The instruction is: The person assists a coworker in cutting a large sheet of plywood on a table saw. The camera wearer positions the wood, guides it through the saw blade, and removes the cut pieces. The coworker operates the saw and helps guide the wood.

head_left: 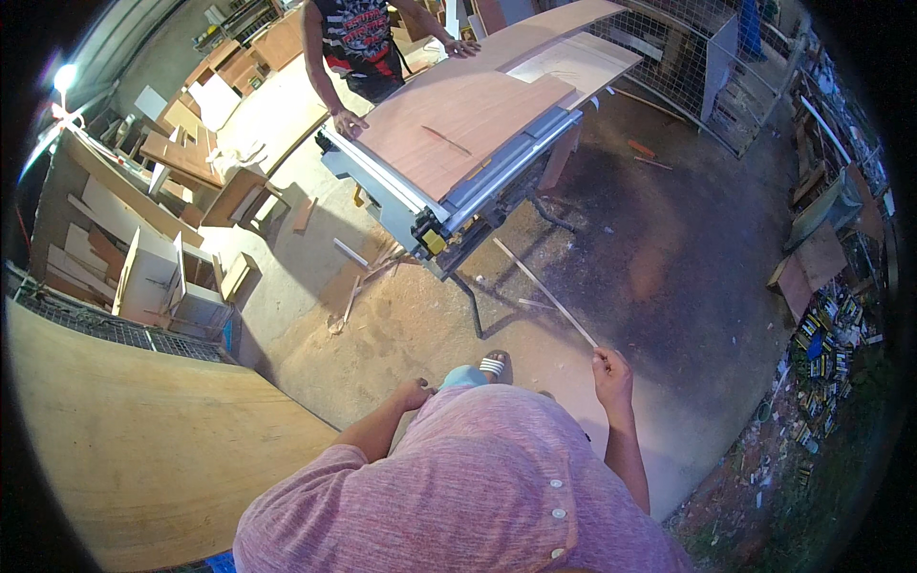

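Observation:
My right hand (pixel 613 380) is closed on one end of a long, thin wood strip (pixel 546 293). The strip slants away to the upper left, and its far end points toward the table saw (pixel 454 205). Beside my hip, my left hand (pixel 411 394) has its fingers curled in; whether anything is in them is hidden. On the saw lies a reddish-brown plywood sheet (pixel 458 129) with a narrow dark sliver (pixel 446 140) on top. A co-worker (pixel 355 43) stands behind the saw, both hands resting on the wood.
Wood offcuts (pixel 368 277) and sawdust lie by the saw's legs. A large plywood panel (pixel 153 430) stands at my left. Cabinet parts (pixel 181 286) sit beyond it. A wire-mesh cage (pixel 707 67) is at the far right, with scrap and litter (pixel 821 363) along the right edge.

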`<state>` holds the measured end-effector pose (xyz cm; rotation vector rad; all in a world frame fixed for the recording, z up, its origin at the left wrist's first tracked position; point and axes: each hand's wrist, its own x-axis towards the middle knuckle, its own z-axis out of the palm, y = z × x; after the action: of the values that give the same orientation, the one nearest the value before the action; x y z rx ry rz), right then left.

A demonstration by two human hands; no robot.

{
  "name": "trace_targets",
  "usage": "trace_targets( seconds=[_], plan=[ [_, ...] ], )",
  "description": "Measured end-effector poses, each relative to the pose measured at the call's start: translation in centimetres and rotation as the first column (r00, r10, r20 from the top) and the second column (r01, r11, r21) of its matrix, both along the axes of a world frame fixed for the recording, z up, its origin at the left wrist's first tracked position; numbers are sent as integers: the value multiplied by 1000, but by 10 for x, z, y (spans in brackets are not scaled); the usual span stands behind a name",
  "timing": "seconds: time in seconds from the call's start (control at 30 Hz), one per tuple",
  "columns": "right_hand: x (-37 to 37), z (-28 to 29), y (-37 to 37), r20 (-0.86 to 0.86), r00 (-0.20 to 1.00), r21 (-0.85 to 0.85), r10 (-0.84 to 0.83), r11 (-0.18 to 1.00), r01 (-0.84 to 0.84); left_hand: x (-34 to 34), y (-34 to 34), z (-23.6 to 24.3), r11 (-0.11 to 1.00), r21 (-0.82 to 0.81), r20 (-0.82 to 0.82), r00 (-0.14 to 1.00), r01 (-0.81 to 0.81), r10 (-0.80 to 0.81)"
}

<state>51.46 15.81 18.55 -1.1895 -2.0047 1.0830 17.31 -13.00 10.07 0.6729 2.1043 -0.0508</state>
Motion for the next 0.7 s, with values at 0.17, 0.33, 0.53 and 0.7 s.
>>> trace_targets(
  seconds=[0.17, 0.33, 0.53, 0.7],
  plan=[
    [-1, 0, 0, -10, 1000, 4, 9, 1000, -9, -1, -3, -3, 1000, 16, 1, 1000, -2, 2],
    [-2, 0, -1, -8, 1000, 8, 5, 1000, -5, -1, -7, -8, 999, 38, -3, 1000, -4, 4],
    [-1, -2, -2, -6, 1000, 7, 11, 1000, -11, -2, -10, -11, 999, 36, -4, 1000, -12, 13],
    [-2, 0, -5, -7, 1000, 9, 5, 1000, -5, 1, -6, 3, 999, 34, -3, 1000, 13, -13]
  ],
)
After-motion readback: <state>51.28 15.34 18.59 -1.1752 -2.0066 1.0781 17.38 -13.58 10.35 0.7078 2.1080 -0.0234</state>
